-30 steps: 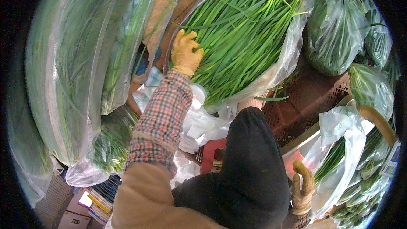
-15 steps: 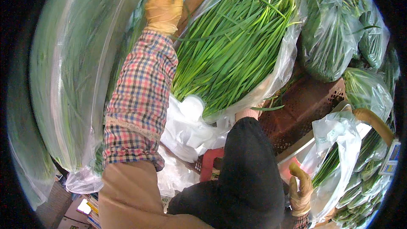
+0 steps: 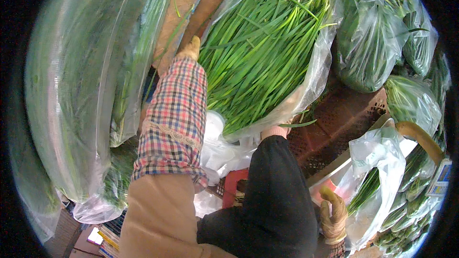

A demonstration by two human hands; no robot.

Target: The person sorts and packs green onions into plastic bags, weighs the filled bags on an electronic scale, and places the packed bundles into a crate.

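Note:
My left hand (image 3: pixel 191 49), in a yellowish glove below a checked oversleeve, is low at the left edge of a large clear bag (image 3: pixel 311 79) packed with long flat green leaves that look like garlic chives (image 3: pixel 267 43). Only a stub of the glove shows; its other fingers are hidden. At the lower right, my gloved right hand (image 3: pixel 333 217) has loosely bent fingers set apart, with nothing visible in them. It is beside a smaller clear bag (image 3: pixel 377 148) with a few green stalks inside.
Long bags of greens (image 3: pixel 71 91) line the left. Several tied bags of greens (image 3: pixel 368 43) lie at the upper right. A brown perforated crate (image 3: pixel 334 119) stands right of the chives. A dark-clothed limb (image 3: pixel 277 181) with a pink cuff reaches below the chives bag.
My left hand has come down and nearer along the chives bag, uncovering a brown board and loose leaves. My right hand has hardly moved.

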